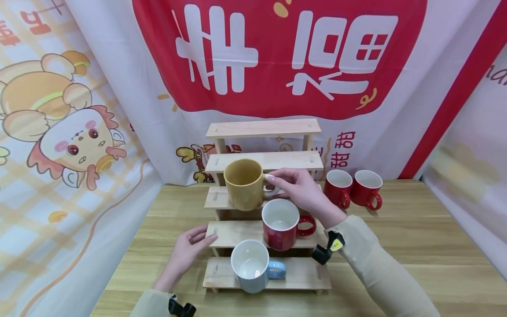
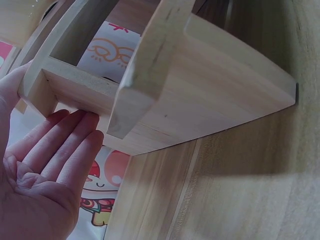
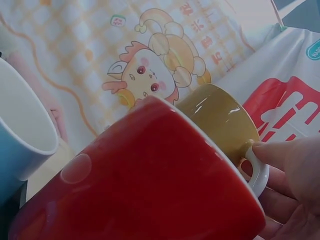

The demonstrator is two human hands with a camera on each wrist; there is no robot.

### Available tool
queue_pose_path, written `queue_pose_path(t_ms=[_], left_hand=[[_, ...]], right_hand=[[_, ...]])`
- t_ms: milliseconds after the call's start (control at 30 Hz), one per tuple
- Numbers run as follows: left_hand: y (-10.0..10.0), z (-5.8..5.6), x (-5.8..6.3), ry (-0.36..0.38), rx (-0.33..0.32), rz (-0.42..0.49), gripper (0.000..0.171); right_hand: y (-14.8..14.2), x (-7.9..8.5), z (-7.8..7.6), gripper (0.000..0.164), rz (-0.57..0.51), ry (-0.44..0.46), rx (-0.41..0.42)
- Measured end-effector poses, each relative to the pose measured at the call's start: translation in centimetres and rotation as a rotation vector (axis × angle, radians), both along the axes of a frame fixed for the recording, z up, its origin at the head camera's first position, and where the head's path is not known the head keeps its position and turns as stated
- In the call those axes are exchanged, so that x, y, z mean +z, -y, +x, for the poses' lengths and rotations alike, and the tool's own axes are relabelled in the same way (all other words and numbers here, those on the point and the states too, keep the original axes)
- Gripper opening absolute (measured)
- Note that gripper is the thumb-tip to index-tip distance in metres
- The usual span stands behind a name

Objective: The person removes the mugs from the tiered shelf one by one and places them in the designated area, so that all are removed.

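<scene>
By its pale handle, my right hand pinches a mustard-yellow mug, which is upright at the middle step of a wooden tiered rack. In the right wrist view the thumb lies on top of the yellow mug's handle. My left hand holds the left end of a lower step, thumb above and fingers beneath the board. Just below the right hand, a red mug stands on the second step from the bottom, handle to the right. A light-blue mug stands on the bottom step.
Two more red mugs, one nearer the rack and one farther right, stand on the wood-grain table. The rack's top two steps rise behind the yellow mug. Printed cloth hangs behind and at both sides.
</scene>
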State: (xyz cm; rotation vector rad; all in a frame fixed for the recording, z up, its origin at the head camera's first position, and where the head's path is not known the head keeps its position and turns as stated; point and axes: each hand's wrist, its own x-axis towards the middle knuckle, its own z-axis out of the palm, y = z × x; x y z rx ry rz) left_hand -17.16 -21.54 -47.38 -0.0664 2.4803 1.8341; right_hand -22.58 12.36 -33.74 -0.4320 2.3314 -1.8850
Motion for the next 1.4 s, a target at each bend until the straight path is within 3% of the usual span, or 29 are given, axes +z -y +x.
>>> queue_pose_path(t_ms=[500, 933, 1133, 1400], left_hand=[[0.0, -0.1, -0.1, 0.003, 0.001, 0.015, 0.067], [0.0, -0.1, -0.1, 0.001, 0.004, 0.003, 0.068], [0.0, -0.2, -0.1, 0.002, 0.01, 0.01, 0.067], [-0.1, 0.0, -0.1, 0.003, 0.011, 0.01, 0.067]], right_hand=[[0.0, -0.1, -0.1, 0.031, 0.016, -0.012, -0.005], [-0.2, -0.2, 0.3, 0.029, -0.04, -0.047, -0.007], [-0.6, 0.4, 0.6, 0.028, -0.101, -0.026, -0.023], [-2.4, 2.3, 1.2, 0.031, -0.151, -0.099, -0.032]])
